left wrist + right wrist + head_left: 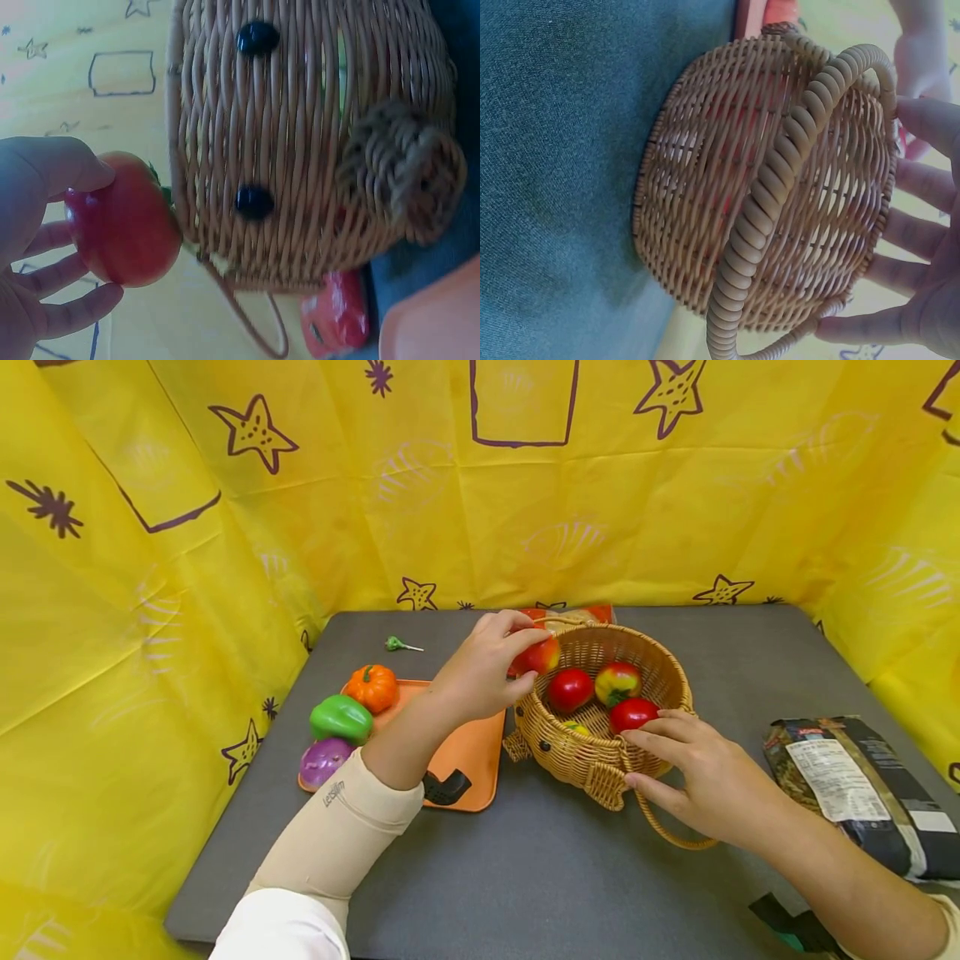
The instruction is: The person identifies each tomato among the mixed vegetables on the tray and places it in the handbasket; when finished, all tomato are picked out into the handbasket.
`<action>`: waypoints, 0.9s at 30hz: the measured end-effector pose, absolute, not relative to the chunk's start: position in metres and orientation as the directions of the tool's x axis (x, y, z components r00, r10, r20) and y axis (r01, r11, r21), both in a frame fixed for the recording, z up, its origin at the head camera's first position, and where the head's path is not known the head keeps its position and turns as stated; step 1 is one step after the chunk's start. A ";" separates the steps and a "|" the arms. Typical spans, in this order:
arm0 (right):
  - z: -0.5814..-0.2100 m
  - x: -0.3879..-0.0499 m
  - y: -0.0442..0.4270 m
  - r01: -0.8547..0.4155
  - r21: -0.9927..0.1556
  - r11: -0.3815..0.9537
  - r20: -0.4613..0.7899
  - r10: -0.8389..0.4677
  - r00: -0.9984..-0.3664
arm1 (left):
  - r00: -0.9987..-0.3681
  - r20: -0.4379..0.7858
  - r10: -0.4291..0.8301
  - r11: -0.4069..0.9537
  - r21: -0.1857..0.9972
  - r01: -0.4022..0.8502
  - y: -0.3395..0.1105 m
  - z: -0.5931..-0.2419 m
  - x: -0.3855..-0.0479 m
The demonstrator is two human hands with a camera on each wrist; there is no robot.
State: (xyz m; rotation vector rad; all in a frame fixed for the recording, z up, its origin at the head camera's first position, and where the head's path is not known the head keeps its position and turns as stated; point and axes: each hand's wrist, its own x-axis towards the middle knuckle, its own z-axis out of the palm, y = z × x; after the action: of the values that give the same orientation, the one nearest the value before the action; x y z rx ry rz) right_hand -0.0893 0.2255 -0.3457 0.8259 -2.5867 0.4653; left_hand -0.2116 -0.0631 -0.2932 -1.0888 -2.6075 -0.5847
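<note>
My left hand (483,672) holds a round red-and-yellow fruit (127,221) between thumb and fingers, at the left rim of the wicker basket (558,747). A green leaf shows on the fruit, beside the rim, in the left wrist view. Inside the basket lie a red fruit (570,690), a red-and-yellow fruit (619,681), another red fruit (634,714) and a small yellow-green thing (576,727), mostly hidden. My right hand (701,768) rests its spread, fairly straight fingertips on the basket's near right rim. Below it hangs the wicker handle (761,210).
Left of the basket, an orange tray (480,760) bears an orange pumpkin (372,687), a green vegetable (341,718), a purple round vegetable (326,762) and a black object (447,787). A lollipop-like green thing (394,644), red packet (602,614) and dark bag (862,785) lie on the table.
</note>
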 end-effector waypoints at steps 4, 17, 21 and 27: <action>-0.346 -0.089 0.225 -0.606 -0.196 0.771 0.452 -0.477 -0.754 | -0.644 0.377 0.665 0.600 0.243 0.762 -0.049 -0.294 -0.211; -0.346 -0.088 0.222 -0.607 -0.204 0.768 0.452 -0.476 -0.754 | -0.640 0.254 0.725 0.601 0.221 0.768 -0.030 -0.307 -0.209; -0.346 -0.088 0.222 -0.602 -0.208 0.771 0.439 -0.476 -0.762 | -0.645 0.253 0.722 0.600 0.236 0.764 -0.032 -0.311 -0.209; -0.346 -0.090 0.222 -0.606 -0.204 0.769 0.441 -0.481 -0.758 | -0.649 0.281 0.707 0.602 0.241 0.761 -0.043 -0.310 -0.205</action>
State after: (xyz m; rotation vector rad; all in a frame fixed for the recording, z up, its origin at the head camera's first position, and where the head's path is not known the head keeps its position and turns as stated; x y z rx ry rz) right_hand -0.0896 0.2218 -0.3461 0.8304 -2.5985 0.4776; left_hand -0.2055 -0.0427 -0.3102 -1.2321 -2.6697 -0.5135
